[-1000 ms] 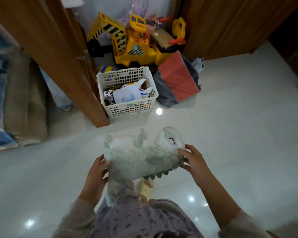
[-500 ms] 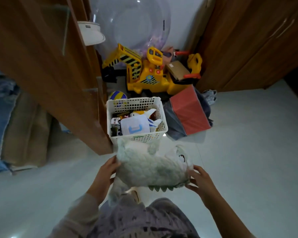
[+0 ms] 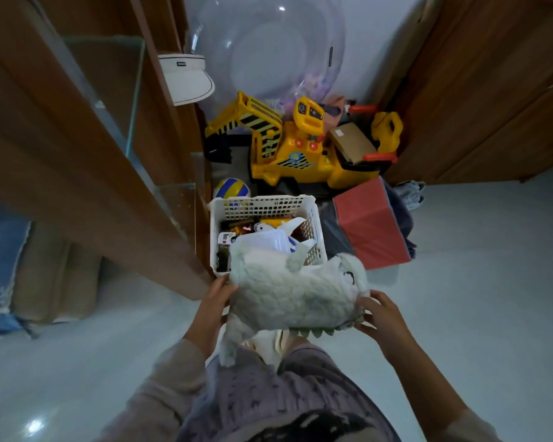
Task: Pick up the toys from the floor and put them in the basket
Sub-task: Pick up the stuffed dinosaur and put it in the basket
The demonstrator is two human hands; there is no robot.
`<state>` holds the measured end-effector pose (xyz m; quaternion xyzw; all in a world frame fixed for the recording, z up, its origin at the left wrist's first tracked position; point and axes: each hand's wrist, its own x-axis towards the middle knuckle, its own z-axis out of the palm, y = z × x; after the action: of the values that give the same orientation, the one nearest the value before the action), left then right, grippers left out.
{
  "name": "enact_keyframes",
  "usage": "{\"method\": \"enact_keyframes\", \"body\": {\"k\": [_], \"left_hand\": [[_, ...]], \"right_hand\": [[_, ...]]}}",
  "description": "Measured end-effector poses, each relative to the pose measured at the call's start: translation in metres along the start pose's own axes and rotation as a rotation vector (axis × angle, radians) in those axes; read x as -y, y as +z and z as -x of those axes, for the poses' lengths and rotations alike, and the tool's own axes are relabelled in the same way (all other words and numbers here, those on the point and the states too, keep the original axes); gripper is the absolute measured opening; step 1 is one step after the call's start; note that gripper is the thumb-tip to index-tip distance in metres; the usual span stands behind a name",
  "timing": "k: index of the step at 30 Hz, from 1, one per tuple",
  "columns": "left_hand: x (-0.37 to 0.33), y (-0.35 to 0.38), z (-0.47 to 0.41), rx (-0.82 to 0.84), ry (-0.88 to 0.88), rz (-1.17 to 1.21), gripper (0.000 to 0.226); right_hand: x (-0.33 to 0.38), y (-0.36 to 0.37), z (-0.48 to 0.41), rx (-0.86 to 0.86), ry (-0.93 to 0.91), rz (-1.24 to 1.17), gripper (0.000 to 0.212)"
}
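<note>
A pale grey-green plush dinosaur (image 3: 291, 291) hangs between both hands, lying sideways with its head to the right and its tail drooping down. My left hand (image 3: 211, 306) grips its rear end. My right hand (image 3: 380, 317) holds its head. The plush overlaps the near edge of a white plastic basket (image 3: 262, 205) on the floor, which holds several small toys and a white plastic piece.
A wooden cabinet (image 3: 87, 173) stands just left of the basket. Behind the basket are a yellow ride-on excavator (image 3: 300, 148), a blue-yellow ball (image 3: 231, 188) and a large clear inflatable ball (image 3: 265, 49). A red fabric box (image 3: 371, 224) leans at the right. Pale tiled floor surrounds.
Both hands have carried the plush dinosaur forward until it overlaps the basket's near edge. The view has moved closer to the basket.
</note>
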<state>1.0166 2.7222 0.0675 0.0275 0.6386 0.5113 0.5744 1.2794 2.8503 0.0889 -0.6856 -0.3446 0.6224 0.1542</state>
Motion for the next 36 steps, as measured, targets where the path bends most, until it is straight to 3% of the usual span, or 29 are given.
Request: {"method": "enact_keyframes", "body": {"k": [12, 18, 21, 26, 31, 36], "left_hand": [[-0.016, 0.029, -0.087, -0.203, -0.145, -0.063, 0.040], [-0.029, 0.038, -0.164, -0.279, -0.239, 0.009, 0.035], [-0.022, 0.031, -0.214, -0.304, -0.295, 0.046, 0.034], [0.002, 0.002, -0.323, -0.308, -0.339, -0.061, 0.043], [0.047, -0.044, -0.422, -0.345, -0.299, -0.119, 0.040], [0.095, -0.073, -0.496, -0.409, -0.275, -0.264, 0.030]], "right_hand": [[0.055, 0.021, -0.103, 0.126, 0.189, 0.198, 0.026], [0.078, 0.050, -0.185, 0.097, 0.259, 0.246, 0.011], [0.078, 0.077, -0.238, 0.084, 0.281, 0.277, 0.017], [0.049, 0.133, -0.339, 0.107, 0.291, 0.363, 0.022], [0.000, 0.183, -0.430, 0.272, 0.423, 0.421, 0.011], [-0.052, 0.221, -0.487, 0.271, 0.405, 0.451, 0.017]]}}
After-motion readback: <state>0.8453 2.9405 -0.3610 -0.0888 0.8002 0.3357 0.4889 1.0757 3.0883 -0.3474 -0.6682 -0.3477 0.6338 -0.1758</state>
